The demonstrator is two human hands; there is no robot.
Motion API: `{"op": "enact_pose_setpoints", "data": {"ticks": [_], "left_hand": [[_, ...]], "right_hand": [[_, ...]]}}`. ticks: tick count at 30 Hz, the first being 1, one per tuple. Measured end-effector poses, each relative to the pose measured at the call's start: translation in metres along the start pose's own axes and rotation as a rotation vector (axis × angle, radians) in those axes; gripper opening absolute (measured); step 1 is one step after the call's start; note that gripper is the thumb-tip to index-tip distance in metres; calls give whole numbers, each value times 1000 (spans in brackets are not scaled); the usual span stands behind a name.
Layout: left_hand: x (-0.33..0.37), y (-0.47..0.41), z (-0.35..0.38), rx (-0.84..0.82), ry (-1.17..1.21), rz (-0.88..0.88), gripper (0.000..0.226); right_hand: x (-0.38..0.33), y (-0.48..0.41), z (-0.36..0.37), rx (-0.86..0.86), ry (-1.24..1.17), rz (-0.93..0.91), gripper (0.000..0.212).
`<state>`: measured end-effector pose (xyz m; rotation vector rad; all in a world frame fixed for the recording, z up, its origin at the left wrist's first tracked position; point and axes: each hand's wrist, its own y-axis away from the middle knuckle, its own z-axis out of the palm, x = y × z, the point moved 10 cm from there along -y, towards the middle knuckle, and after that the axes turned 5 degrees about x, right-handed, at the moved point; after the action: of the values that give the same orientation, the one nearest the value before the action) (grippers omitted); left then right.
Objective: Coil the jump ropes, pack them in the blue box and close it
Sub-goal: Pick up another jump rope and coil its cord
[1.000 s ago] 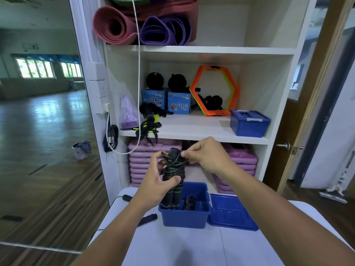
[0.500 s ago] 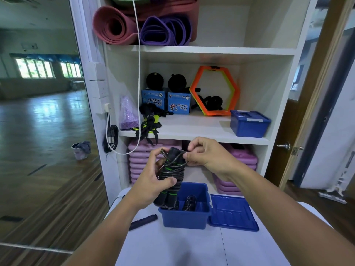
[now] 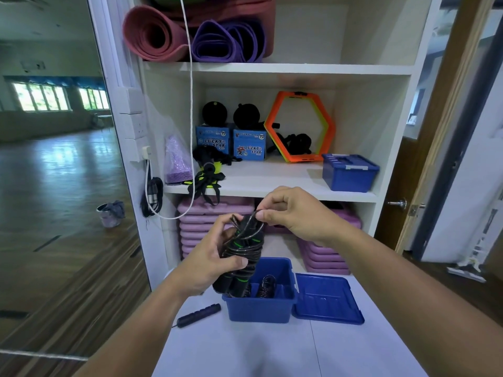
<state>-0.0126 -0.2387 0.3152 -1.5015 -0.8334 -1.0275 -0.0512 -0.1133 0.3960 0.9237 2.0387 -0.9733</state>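
Observation:
A black jump rope with green-ringed handles (image 3: 243,250) is bundled with its cord wound around the handles. My left hand (image 3: 211,263) grips the bundle just above the open blue box (image 3: 261,306). My right hand (image 3: 295,213) pinches the cord's end at the top of the bundle. Another coiled black rope (image 3: 268,285) lies inside the box. The blue lid (image 3: 328,299) lies flat on the white table (image 3: 245,349), right of the box. A further black rope handle (image 3: 198,314) rests on the table, left of the box.
A white shelf unit (image 3: 272,186) stands behind the table with a second, closed blue box (image 3: 349,172), an orange hexagon ring, small blue cartons and rolled mats. Purple step boards are stacked below. A mirror wall is at the left, a wooden door at the right.
Both hands have lifted the bundle slightly and tilted it left. My right hand has shifted to pinch the cord at the top of the bundle.

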Motion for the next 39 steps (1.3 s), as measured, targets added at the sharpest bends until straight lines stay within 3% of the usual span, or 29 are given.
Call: {"op": "enact_pose_setpoints", "data": {"ticks": [6,15,23,26,33,39], "left_hand": [[12,-3,1,35,-135,87,69],[10,-7,-19,151,-222,115,77],[28,-1,-26,270,-331,258,58],[28,-1,-29,303,-292,234,66],[22,-2,-31,278,-326,176,80],[9,-8,-38,249,-346,154,67]], "right_hand": [[6,-5,-2,-42,-53,39,9],[10,-9,5,35,-140,78,19],[25,-11,21,-38,-204,198,16],[26,-13,21,-18,-278,172,17],[17,-14,19,-45,-92,58,12],[23,-15,18,-67,65,85,14]]}}
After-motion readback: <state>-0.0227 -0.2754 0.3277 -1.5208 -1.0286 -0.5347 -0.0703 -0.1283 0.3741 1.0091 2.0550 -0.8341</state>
